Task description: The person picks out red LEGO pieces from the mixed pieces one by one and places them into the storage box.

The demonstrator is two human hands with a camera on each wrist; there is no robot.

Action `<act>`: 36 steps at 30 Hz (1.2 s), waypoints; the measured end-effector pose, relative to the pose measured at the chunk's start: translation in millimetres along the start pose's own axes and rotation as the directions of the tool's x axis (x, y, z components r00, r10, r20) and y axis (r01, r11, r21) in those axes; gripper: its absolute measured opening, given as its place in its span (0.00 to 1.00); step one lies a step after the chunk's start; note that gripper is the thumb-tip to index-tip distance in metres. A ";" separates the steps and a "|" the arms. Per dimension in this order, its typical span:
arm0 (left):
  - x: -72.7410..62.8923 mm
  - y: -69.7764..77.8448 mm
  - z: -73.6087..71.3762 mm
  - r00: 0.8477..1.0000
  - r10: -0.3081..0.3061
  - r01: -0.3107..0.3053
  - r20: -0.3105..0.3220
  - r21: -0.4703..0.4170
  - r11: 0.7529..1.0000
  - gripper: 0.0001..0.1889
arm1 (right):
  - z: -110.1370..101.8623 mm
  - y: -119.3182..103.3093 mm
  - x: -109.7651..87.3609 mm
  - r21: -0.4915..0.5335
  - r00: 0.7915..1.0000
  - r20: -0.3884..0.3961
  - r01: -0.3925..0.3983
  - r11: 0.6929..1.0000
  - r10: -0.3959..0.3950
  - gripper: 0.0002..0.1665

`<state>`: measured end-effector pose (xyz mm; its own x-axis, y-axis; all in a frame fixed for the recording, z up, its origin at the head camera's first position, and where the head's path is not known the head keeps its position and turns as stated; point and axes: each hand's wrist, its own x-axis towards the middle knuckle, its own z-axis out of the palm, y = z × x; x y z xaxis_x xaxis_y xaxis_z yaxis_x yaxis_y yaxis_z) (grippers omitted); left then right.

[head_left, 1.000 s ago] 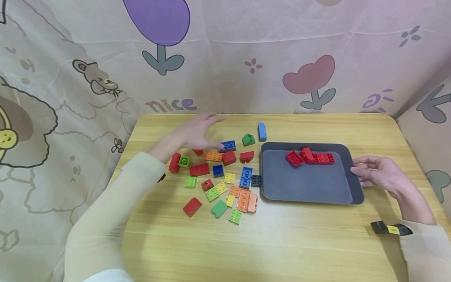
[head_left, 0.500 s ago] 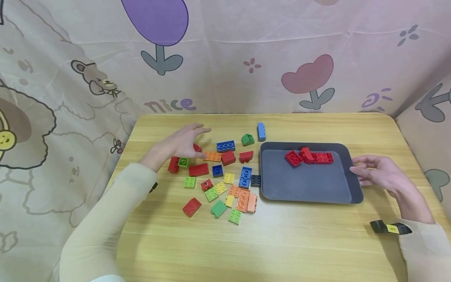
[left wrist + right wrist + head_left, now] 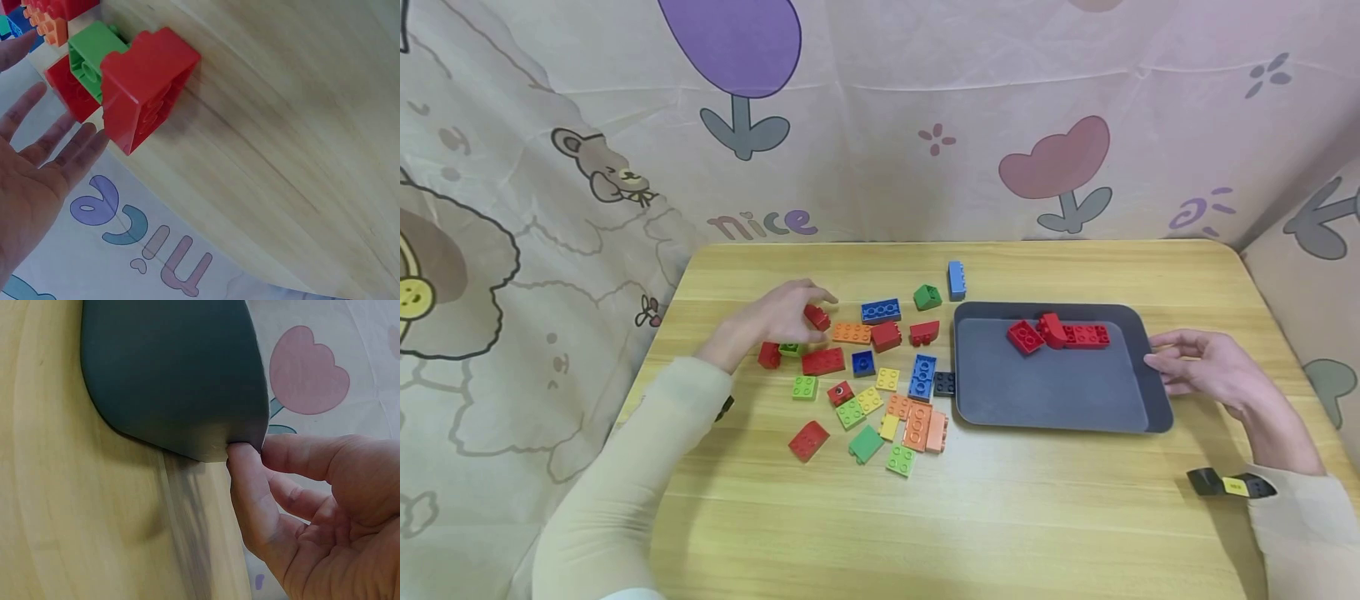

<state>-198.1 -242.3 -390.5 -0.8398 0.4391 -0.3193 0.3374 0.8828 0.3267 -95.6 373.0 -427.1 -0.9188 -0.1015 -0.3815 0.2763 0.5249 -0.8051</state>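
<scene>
My left hand (image 3: 786, 312) is low over the left of the brick pile, thumb and fingers spread on either side of a red brick (image 3: 817, 317). In the left wrist view its fingers (image 3: 37, 149) are extended and apart, close to that red brick (image 3: 70, 90). Nearer that camera are a green brick (image 3: 94, 53) and a larger red brick (image 3: 147, 84). On the right, my right hand (image 3: 1210, 371) pinches the right rim of a dark grey tray (image 3: 1052, 404) between thumb and fingers. Inside the tray lie a few red bricks (image 3: 1026, 337).
Left of the tray lie loose toy bricks in several colours, among them a flat red brick (image 3: 823, 361), a blue brick (image 3: 922, 377) and an orange brick (image 3: 917, 427). A black brick (image 3: 944, 383) sits against the tray's left side. A printed curtain (image 3: 880, 150) hangs behind the wooden table (image 3: 1000, 517).
My left hand has moved left and toward me, from beside the blue brick at the back to around the red brick. The right hand and the tray have stayed in place.
</scene>
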 end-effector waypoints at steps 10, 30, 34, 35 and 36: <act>4.5 -2.7 6.0 1.000 -0.024 0.024 0.014 -0.035 0.999 0.29 | -0.6 -0.9 0.1 0.009 1.000 0.003 -0.009 1.000 0.009 0.22; 7.6 -6.6 7.1 1.000 0.004 -0.004 -0.010 -0.043 0.999 0.13 | -0.8 -0.6 0.3 0.026 1.000 0.001 -0.011 1.000 0.011 0.19; 7.3 -6.6 6.6 1.000 0.015 -0.015 -0.016 -0.031 0.999 0.11 | -0.6 -0.7 0.0 0.020 1.000 0.000 -0.014 1.000 0.014 0.21; 7.0 -6.4 6.2 1.000 0.016 -0.017 -0.017 -0.031 0.999 0.11 | -0.5 -0.9 -0.1 0.018 1.000 -0.001 -0.014 1.000 0.014 0.21; 6.5 -6.3 5.8 1.000 0.016 -0.016 -0.019 -0.031 0.999 0.11 | -0.3 -1.0 -0.3 0.014 1.000 -0.002 -0.012 1.000 0.012 0.22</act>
<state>-203.2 -244.0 -399.8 -0.8423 0.4496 -0.2974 0.3377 0.8701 0.3589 -95.7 372.8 -426.1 -0.9159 -0.0934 -0.3904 0.2913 0.5145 -0.8065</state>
